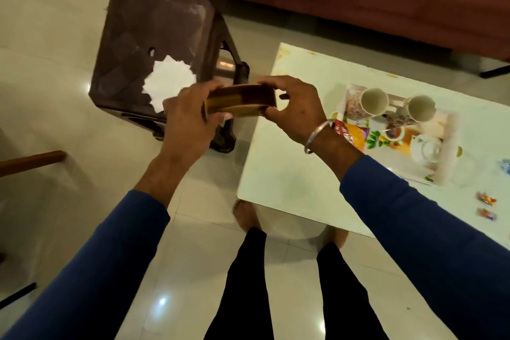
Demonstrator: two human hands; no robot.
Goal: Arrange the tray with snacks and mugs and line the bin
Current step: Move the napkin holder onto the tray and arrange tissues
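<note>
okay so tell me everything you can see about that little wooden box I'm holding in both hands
The wooden box is a small open-topped holder of golden-brown wood, darker inside, where an upright divider splits it into compartments. It looks empty. It is held in the air, tipped so its opening faces the camera, over the floor between the brown stool and the white table. The left hand grips its left end and the right hand its right end, fingers curled round the walls. Nothing else touches it.
</note>
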